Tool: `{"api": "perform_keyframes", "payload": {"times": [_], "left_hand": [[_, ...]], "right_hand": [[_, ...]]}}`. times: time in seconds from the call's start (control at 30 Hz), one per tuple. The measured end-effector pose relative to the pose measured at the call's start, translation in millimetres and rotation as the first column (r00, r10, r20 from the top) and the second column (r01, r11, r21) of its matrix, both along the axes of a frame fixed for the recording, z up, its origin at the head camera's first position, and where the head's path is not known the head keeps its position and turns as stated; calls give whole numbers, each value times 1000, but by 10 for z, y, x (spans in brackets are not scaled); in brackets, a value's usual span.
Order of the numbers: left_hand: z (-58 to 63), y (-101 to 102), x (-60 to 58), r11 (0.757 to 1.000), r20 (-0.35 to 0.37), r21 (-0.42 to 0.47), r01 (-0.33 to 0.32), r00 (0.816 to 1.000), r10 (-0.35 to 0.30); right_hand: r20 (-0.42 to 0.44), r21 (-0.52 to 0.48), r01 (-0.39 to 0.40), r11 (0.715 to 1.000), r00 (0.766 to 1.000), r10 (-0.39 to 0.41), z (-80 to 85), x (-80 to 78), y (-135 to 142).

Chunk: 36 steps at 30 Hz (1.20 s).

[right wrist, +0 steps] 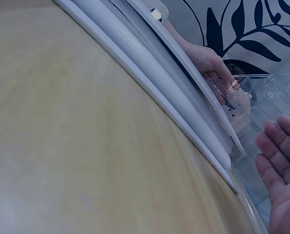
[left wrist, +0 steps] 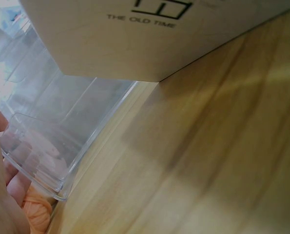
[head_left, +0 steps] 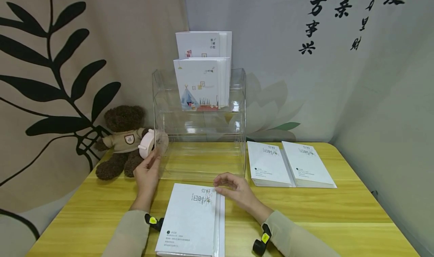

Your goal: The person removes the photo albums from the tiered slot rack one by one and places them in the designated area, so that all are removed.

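My left hand (head_left: 149, 168) grips the left edge of a clear plastic display rack (head_left: 200, 159). In the left wrist view, the thumb is on the near side of the clear panel and the fingers show through it. Before me on the table lies a thick white album (head_left: 190, 219) with Chinese characters on its cover. Just off the album's upper right corner is my right hand (head_left: 235, 189), its fingers loosely bent and holding nothing. The right wrist view shows that hand's palm and slack fingers beside the rack.
Two illustrated white albums (head_left: 200, 83) stand on the rack's upper tiers. Two more white albums (head_left: 269, 166) lie side by side at the table's right. A brown teddy bear (head_left: 123, 144) and a rounded pink object (head_left: 146, 144) sit left of the rack. Behind hangs a printed curtain (head_left: 278, 42).
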<state>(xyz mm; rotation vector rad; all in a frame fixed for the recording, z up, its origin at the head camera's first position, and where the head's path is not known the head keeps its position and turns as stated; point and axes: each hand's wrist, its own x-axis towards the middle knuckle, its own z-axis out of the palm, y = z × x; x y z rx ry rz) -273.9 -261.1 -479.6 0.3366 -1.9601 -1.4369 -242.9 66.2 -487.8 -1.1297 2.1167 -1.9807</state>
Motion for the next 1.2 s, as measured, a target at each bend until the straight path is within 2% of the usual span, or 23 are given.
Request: {"api": "perform_keyframes", "payload": {"times": [0.2, 0.5, 0.93, 1.07, 1.2], "left_hand": [[-5, -4, -6, 1000, -15, -9, -7, 1000, 7], [-7, -11, -2, 999, -26, -34, -16, 1000, 15], [-5, 0, 13, 1000, 4, -15, 15, 1000, -14], [-12, -1, 2, 1000, -5, -23, 5, 1000, -5], [-16, -7, -5, 1000, -17, -13, 1, 1000, -1]], "right_hand": [[7, 6, 13, 1000, 1000, -13, 14, 8, -13], [62, 9, 30, 1000, 998, -30, 12, 2, -30], [31, -17, -1, 1000, 1000, 2, 15, 12, -14], [35, -9, 20, 1000, 999, -20, 122, 11, -27], [-60, -11, 12, 1000, 998, -13, 413, -59, -28]]}}
